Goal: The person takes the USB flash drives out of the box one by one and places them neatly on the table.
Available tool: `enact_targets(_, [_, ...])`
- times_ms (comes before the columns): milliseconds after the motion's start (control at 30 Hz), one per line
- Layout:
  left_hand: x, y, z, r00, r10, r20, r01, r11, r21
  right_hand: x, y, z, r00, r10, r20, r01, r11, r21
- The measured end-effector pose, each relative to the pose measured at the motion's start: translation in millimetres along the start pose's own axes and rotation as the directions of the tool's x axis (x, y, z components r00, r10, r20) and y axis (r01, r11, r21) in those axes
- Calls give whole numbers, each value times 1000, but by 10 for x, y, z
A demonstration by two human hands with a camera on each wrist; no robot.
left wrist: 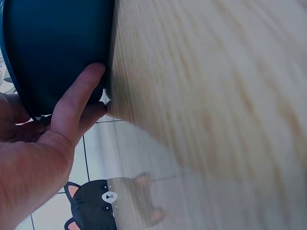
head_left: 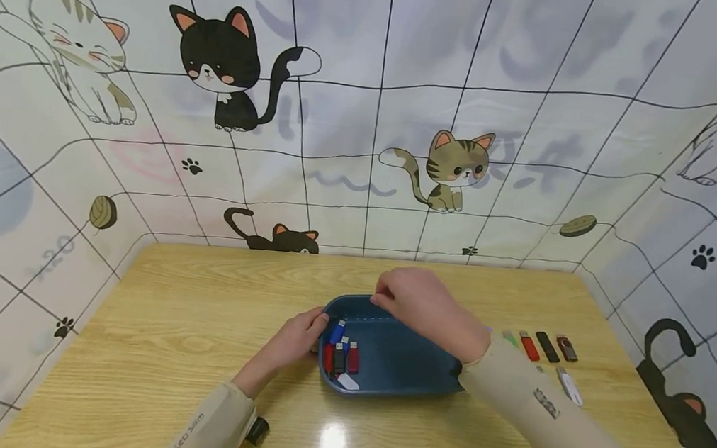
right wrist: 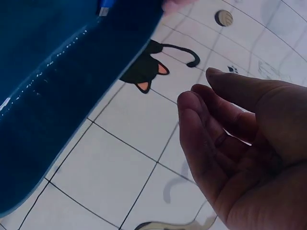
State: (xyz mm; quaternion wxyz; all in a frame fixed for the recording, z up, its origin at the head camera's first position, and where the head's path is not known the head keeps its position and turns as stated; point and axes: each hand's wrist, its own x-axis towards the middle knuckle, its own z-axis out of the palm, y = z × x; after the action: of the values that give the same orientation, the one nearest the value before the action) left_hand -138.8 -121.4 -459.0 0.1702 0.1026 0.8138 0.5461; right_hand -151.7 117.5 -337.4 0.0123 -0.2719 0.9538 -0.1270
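USB sticks lie bunched in the blue tray, at its nine o'clock end, with twelve o'clock taken as straight ahead of the person. Most of the tray's floor toward three o'clock shows bare, perhaps leaving room for more. The tray's long axis runs roughly nine to three. The black stick and dark-red stick stretch twelve to six, metal plugs toward twelve; the blue stick leans toward one. A white stick lies askew, about ten to four, and I cannot tell its plug end.

The left hand grips the tray at nine o'clock, one digit along its outer wall in the left wrist view, probably to keep it from sliding. The right hand hangs over the far rim near twelve, fingers loosely curved, thumb apart and nothing pinched in the right wrist view.

Toward three o'clock, on the table, a red stick, a slim black stick and a brown stick make a row, each slanting eleven to five, likely spaced for easy picking. A silvery stick below them slants likewise.
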Motion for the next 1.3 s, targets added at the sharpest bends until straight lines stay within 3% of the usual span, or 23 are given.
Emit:
enact_targets(200, [-9,-20,-16,1000,1,-4,-1,1000,-1,191,-91,245,991,-121,49,124,989,-79])
enact_targets(300, [7,-26,-15,1000,8,7,-8,1000,-5,256,-112,365,983,-148,112,161,980,-117])
enact_targets(433, [38,-41,-9,1000,18,15,-18,1000,13,330,-117,510,967,-133,219,166,977,-137])
enact_targets(733, [34,-61,-18,1000,26,-2,-26,999,37,466,-170,739,922,-124,367,193,968,-158])
enact_targets(1300, [18,-45,-25,1000,24,-11,-23,998,59,435,-149,738,879,-32,476,116,982,-149])
